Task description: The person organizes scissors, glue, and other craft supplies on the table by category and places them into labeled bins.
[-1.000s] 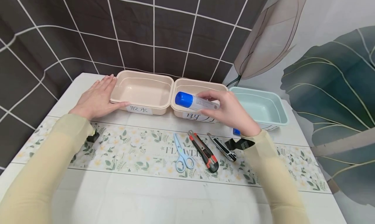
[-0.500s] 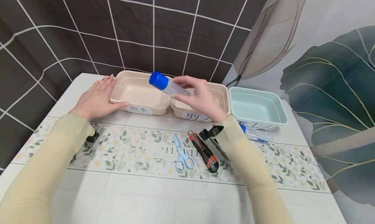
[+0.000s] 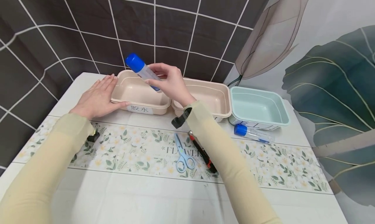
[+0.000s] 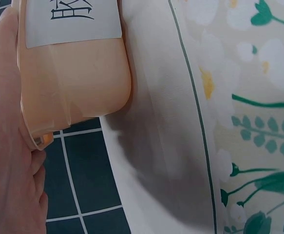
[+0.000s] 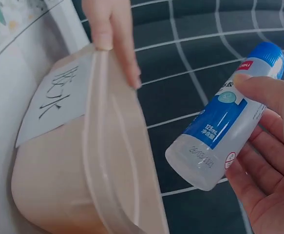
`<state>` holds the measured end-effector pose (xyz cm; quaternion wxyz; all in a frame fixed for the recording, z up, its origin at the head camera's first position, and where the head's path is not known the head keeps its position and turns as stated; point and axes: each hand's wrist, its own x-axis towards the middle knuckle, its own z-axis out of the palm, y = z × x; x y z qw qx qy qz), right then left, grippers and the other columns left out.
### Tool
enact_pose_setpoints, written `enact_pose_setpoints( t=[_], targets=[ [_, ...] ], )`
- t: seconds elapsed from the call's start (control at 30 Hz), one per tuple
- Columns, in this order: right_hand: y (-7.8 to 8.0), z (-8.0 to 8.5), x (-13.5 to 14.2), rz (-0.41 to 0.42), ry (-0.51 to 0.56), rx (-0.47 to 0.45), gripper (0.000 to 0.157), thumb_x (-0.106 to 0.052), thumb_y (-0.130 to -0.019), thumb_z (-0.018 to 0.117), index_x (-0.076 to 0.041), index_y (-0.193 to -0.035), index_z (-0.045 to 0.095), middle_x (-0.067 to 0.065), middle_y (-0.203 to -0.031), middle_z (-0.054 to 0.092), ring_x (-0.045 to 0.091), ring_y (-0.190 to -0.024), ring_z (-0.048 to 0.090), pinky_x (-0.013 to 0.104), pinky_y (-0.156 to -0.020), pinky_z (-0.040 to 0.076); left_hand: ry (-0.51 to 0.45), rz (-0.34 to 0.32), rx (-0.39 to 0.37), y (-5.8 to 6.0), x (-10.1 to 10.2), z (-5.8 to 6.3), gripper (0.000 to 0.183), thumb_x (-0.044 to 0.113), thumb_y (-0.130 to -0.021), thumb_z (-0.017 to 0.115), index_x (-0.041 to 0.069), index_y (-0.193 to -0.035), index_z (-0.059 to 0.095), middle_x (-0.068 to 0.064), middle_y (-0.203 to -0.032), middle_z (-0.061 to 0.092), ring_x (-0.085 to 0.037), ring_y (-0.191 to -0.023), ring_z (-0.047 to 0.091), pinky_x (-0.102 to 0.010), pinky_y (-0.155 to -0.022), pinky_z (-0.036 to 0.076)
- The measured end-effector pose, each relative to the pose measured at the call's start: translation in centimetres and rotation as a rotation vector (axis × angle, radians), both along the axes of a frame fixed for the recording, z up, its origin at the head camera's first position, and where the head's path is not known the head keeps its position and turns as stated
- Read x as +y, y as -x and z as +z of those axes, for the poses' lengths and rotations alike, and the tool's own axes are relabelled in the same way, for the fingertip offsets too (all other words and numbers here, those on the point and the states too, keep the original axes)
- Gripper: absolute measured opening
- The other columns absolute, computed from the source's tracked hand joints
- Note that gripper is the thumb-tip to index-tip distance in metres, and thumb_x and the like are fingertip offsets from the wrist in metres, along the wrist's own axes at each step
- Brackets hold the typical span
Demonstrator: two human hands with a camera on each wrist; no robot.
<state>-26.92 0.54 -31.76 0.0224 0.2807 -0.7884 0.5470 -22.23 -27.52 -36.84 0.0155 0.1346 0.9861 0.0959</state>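
Your right hand [image 3: 171, 82] grips a bottle [image 3: 144, 71] over the left bin [image 3: 161, 110], thumb pressed to one side of its body and fingers bent round the other. The bottle tilts, its blue cap [image 3: 135, 62] up and to the left; the hold on the body seems chosen to keep the cap untouched and the base free. Your left hand [image 3: 98, 97], clasping nothing, rests with straight fingers on the bin's left end, thumb stretched along the front rim, a contact that likely steadies it. How high the bottle hangs is hard to judge from the head view, though the right wrist view shows it apart from the rim.

The bin's label [image 3: 140, 109] faces your side of the bench [image 3: 131, 198], presumably for easy reading. The middle bin [image 3: 216, 94] and green bin [image 3: 260, 108] complete the row, probably lined up at the back to leave the front within reach. There lie the scissors [image 3: 183, 156], handles toward you, and a cutter [image 3: 200, 149], partly hidden by your right sleeve [image 3: 225, 152]. A second bottle [image 3: 255, 134] rests on its side before the green bin.
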Motion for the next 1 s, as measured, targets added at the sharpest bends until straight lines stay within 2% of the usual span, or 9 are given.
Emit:
enact_pose_setpoints(
  t=[0.17,0.33,0.63,0.9,1.0],
  targets=[
    [1.3,-1.3,-1.7,-0.033,-0.108,-0.072,0.04,-0.014,-0.085,0.086,-0.007,-0.122,0.071,0.002,-0.114,0.072,0.011,-0.096,0.068,0.019,-0.086,0.054,0.008,-0.003,-0.009,0.0,0.0,-0.1,0.116,0.079,-0.091,0.045,-0.005,-0.16,0.004,-0.027,-0.166,0.004,-0.038,-0.154,0.002,-0.049,-0.123,-0.003],
    [2.0,-2.4,-2.7,-0.042,-0.33,-0.117,0.04,-0.018,-0.087,0.084,-0.008,-0.123,0.07,0.002,-0.115,0.07,0.011,-0.096,0.067,0.02,-0.085,0.053,0.017,-0.017,0.0,0.0,0.0,-0.1,0.115,0.078,-0.092,0.044,-0.005,-0.16,0.004,-0.027,-0.166,0.004,-0.037,-0.154,0.001,-0.049,-0.124,-0.002],
    [2.1,-3.3,-3.5,-0.069,-0.617,-0.023,0.041,-0.02,-0.09,0.08,-0.008,-0.127,0.07,0.004,-0.115,0.071,0.013,-0.097,0.063,0.023,-0.088,0.047,0.019,-0.018,0.009,-0.1,-0.1,-0.1,0.115,0.077,-0.091,0.047,-0.006,-0.16,0.006,-0.028,-0.166,0.006,-0.037,-0.154,0.004,-0.048,-0.124,0.0],
    [2.2,-4.1,-3.9,-0.119,-0.73,0.049,0.038,-0.021,-0.087,0.082,-0.009,-0.122,0.073,0.002,-0.11,0.072,0.013,-0.094,0.062,0.026,-0.087,0.047,0.01,-0.02,0.021,-0.2,0.0,0.1,0.114,0.076,-0.092,0.049,-0.005,-0.16,0.008,-0.028,-0.165,0.008,-0.037,-0.154,0.006,-0.048,-0.124,0.0],
    [2.3,-4.1,-4.1,-0.124,-0.78,0.087,0.038,-0.021,-0.089,0.08,-0.012,-0.125,0.073,0.001,-0.113,0.072,0.013,-0.099,0.063,0.027,-0.088,0.047,0.01,-0.018,0.02,-0.2,0.0,0.1,0.115,0.076,-0.091,0.049,-0.006,-0.16,0.008,-0.028,-0.165,0.008,-0.037,-0.154,0.006,-0.048,-0.124,0.001]
  ],
)
